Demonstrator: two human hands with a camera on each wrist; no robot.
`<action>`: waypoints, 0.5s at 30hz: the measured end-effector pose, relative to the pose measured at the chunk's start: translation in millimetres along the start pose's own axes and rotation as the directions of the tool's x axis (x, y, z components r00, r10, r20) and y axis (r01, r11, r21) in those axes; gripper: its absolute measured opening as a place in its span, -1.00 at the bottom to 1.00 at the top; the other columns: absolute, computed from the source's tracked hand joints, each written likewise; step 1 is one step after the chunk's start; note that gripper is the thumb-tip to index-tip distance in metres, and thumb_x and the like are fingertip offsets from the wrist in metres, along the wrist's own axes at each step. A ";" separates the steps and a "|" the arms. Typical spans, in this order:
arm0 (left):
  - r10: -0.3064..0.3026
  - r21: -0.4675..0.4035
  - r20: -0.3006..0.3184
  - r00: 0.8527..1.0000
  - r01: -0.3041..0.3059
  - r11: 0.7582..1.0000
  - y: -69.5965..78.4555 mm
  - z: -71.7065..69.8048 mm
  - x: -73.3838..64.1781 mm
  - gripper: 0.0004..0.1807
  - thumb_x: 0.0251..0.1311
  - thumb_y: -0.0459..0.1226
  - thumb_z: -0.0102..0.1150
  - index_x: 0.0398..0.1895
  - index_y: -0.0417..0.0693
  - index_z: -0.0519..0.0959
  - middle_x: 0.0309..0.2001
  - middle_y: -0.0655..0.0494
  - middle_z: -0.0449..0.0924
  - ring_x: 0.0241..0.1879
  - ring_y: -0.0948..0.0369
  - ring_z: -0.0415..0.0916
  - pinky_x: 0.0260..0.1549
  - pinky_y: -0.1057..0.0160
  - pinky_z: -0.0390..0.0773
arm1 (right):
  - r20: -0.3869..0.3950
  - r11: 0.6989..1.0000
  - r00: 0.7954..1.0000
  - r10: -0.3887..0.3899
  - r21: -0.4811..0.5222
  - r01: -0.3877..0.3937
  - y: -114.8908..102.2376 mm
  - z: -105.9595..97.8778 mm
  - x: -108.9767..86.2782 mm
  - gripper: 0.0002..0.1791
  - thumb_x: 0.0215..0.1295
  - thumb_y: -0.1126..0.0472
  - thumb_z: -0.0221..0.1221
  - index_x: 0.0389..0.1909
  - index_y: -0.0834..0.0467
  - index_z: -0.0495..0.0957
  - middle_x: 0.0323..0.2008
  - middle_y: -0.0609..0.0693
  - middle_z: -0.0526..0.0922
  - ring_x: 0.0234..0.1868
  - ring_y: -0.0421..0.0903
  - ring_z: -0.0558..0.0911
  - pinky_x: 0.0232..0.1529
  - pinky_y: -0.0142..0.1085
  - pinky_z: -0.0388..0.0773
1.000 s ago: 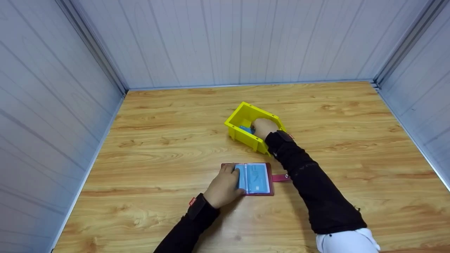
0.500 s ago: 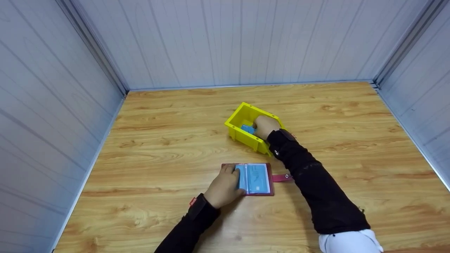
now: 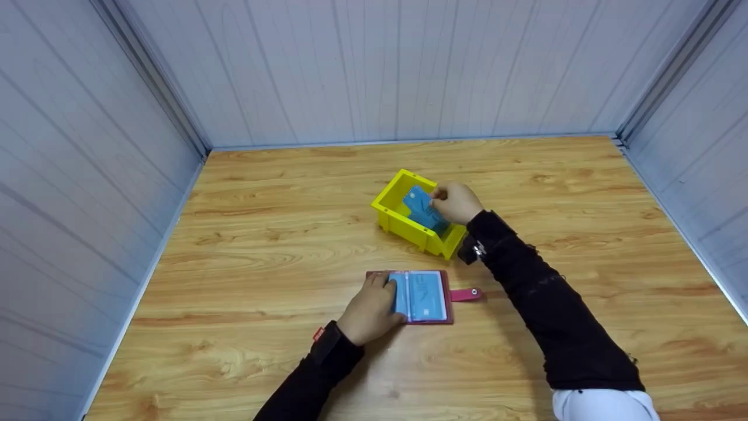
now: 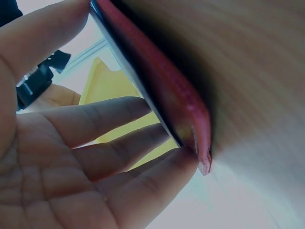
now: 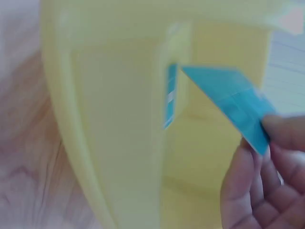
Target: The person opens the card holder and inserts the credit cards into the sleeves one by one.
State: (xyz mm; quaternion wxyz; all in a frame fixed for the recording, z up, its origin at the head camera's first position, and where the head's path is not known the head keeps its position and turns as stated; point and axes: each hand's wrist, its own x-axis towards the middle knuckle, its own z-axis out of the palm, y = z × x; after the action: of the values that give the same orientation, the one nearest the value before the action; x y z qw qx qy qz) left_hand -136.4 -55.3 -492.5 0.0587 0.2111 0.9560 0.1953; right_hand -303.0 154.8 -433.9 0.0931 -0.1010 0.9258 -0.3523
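A card holder (image 3: 428, 297) with a dark red cover lies spread on the wooden table, a blue card showing in its right-hand clear sleeve. My left hand (image 3: 367, 314) rests on its left side; in the left wrist view the fingers (image 4: 112, 121) touch the edge of the pages, which stand slightly apart from the red cover (image 4: 190, 102). Over the yellow bin (image 3: 403, 225), my right hand (image 3: 460, 203) pinches a blue card (image 3: 418, 203) between thumb and fingers. Inside the bin, another blue card (image 5: 170, 98) shows in the right wrist view.
The holder's pink strap (image 3: 466, 294) with a metal snap sticks out to the right. Pale panel walls (image 3: 374, 70) bound the table at the back and both sides. The bin stands just behind the holder.
My right hand has come up out of the bin, shifting slightly right, with a blue card now pinched and tilted. The left hand and card holder have stayed in place.
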 end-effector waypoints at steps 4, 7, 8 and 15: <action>0.009 -0.002 0.001 1.000 -0.009 1.000 -1.1 0.5 -0.1 -0.23 0.04 -0.07 0.43 0.21 -0.43 0.45 0.31 -0.35 0.35 0.35 -0.18 0.28 0.37 0.02 0.29 | -0.056 0.979 0.996 0.068 0.197 -0.056 -0.8 -7.7 -10.7 -0.73 0.43 0.21 0.07 0.00 0.29 0.54 -0.12 0.15 0.57 -0.17 -0.05 0.50 -0.22 -0.36 0.51; 0.007 -0.001 -0.001 1.000 -0.007 1.000 -1.3 0.9 -0.4 -0.22 0.04 -0.07 0.43 0.21 -0.43 0.45 0.31 -0.36 0.35 0.35 -0.18 0.28 0.36 0.01 0.29 | -0.087 0.941 0.991 0.101 0.331 -0.067 -1.7 -9.8 -19.8 -0.76 0.42 0.23 0.09 -0.01 0.29 0.53 -0.20 0.08 0.53 -0.21 -0.08 0.49 -0.26 -0.43 0.56; 0.007 0.000 -0.002 1.000 -0.007 1.000 -1.3 1.1 -0.5 -0.23 0.03 -0.07 0.43 0.21 -0.43 0.45 0.31 -0.36 0.35 0.35 -0.18 0.28 0.36 0.01 0.30 | -0.090 0.928 0.990 0.104 0.366 -0.064 -1.6 -9.5 -23.2 -0.76 0.42 0.23 0.10 -0.02 0.29 0.53 -0.22 0.06 0.52 -0.21 -0.09 0.50 -0.26 -0.44 0.57; 0.007 0.000 -0.004 1.000 -0.007 1.000 -0.7 1.0 -0.3 -0.24 0.04 -0.07 0.42 0.20 -0.43 0.46 0.30 -0.34 0.36 0.34 -0.16 0.29 0.35 0.03 0.32 | -0.059 0.866 0.993 0.104 0.497 -0.062 5.3 -2.4 -53.6 -0.82 0.40 0.25 0.12 -0.09 0.27 0.50 -0.27 -0.01 0.54 -0.26 -0.16 0.53 -0.21 -0.36 0.61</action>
State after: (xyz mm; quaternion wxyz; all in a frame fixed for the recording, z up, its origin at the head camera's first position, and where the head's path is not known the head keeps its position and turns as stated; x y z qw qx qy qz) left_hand -136.1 -55.7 -493.7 0.0559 0.2141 0.9553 0.1958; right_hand -252.6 173.8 -430.3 0.0921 -0.0192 0.8115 -0.5767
